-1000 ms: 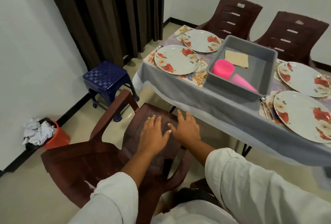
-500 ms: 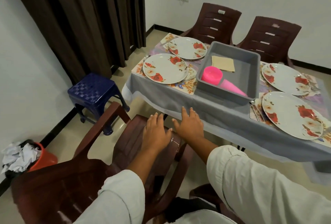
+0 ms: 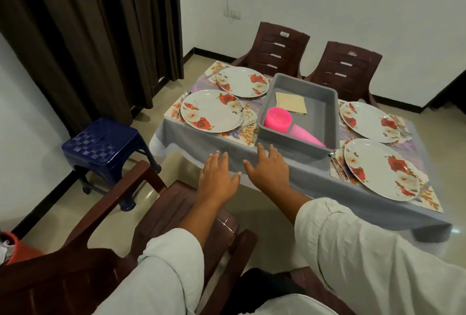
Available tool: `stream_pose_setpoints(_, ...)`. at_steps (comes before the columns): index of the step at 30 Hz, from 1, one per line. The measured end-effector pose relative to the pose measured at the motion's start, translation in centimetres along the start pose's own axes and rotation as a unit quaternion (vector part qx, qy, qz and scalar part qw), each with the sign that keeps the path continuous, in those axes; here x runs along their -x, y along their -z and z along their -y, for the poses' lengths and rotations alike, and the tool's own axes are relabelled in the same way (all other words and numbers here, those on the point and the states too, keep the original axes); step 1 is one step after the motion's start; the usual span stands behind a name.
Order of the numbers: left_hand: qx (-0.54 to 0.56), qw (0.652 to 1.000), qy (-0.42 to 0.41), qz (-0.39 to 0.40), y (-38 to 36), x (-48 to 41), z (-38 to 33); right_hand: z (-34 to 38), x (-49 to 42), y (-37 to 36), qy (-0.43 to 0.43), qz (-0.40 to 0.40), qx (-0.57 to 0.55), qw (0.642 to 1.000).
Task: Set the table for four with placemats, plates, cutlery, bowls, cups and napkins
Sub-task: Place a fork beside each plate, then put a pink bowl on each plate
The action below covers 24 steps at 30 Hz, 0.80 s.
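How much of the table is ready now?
Done: four flowered plates sit on placemats, with some cutlery beside them. In hand: nothing; the left hand and right hand are open and empty. Left: the pink bowls, pink cups and napkins wait in the grey tub.

Probably a home dining room: cloth-covered table (image 3: 315, 178), plastic chairs (image 3: 280, 52) round it, heavy curtain (image 3: 88, 37), tiled floor (image 3: 156, 123)
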<state>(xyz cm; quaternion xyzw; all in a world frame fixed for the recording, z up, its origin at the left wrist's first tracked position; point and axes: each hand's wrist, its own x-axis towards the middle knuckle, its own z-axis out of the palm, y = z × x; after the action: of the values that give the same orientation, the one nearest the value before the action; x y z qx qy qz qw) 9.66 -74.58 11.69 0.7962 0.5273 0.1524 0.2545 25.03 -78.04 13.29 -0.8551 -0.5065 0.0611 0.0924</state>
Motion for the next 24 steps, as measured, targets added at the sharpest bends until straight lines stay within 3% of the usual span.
stream_pose_setpoints(14,-0.003,0.999,-0.043,0.018,-1.7,-6.4,-5.6,-4.9,-6.4,2.6,-0.022,-0.027,0.025,0.999)
stream_pose_setpoints(24,0.054,0.997,-0.039,0.029,-5.1,-17.9,-9.7,-10.5,-21.0,1.0,0.029,-0.001,0.003,1.000)
